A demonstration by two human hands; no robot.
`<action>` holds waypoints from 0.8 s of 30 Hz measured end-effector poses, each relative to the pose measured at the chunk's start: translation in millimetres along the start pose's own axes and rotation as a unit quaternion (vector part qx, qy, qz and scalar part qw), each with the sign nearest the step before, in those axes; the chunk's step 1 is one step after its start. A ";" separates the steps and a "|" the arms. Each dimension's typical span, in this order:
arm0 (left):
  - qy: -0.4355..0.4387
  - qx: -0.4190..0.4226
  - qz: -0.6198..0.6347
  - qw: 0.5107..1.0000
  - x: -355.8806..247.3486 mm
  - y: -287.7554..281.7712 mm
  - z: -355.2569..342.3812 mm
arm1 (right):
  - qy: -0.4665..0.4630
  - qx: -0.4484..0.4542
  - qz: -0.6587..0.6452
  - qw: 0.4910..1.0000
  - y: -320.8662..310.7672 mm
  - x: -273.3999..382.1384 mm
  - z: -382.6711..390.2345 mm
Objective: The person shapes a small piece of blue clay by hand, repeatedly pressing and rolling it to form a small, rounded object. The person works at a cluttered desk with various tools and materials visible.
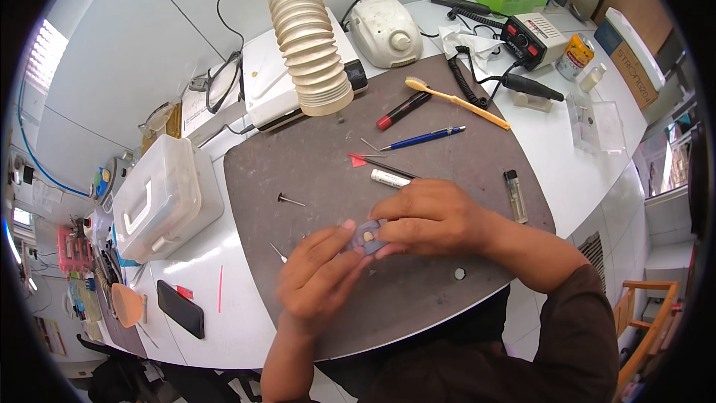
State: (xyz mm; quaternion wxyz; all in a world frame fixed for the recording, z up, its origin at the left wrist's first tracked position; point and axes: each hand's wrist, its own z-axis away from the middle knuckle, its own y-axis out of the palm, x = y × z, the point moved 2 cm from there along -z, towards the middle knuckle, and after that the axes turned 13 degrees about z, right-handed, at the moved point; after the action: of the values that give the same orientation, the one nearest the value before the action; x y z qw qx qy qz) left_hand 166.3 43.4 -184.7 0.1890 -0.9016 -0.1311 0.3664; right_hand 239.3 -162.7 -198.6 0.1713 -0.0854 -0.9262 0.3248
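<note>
Between my two hands, over the grey-brown mat, is a small blue-grey dental cast with a cream tooth-like spot on it. My left hand pinches it from the left with thumb and fingers. From the right, my right hand grips the other side, its fingers bent over the edge. Fingertips hide much of the cast. Just beyond my right hand lie a short white tube and a thin dark tool. A slim pointed bit rests near my left hand.
A ribbed suction hose hangs over the mat's far side. Further right lie a blue pencil, a red-and-black marker, a toothbrush and a clear lighter-like tube. Left are a plastic case and a phone.
</note>
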 end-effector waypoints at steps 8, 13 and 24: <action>0.056 0.017 -0.051 0.997 -1.4 2.0 -0.2 | -0.034 -0.013 0.025 0.999 -3.0 -0.6 -0.1; 0.062 0.015 -0.055 0.996 -2.5 1.9 0.2 | -0.037 -0.018 0.025 0.999 -2.3 -0.1 1.0; -0.037 -0.010 0.011 0.999 -2.1 -2.8 1.4 | -0.047 -0.006 0.014 0.999 -4.0 3.7 -3.5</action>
State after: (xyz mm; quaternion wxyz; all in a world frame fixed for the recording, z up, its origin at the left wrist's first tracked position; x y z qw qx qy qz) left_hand 163.5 45.4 -183.1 0.1711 -0.8905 -0.1312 0.4006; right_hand 237.0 -162.7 -192.6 0.1223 -0.0835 -0.9340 0.3251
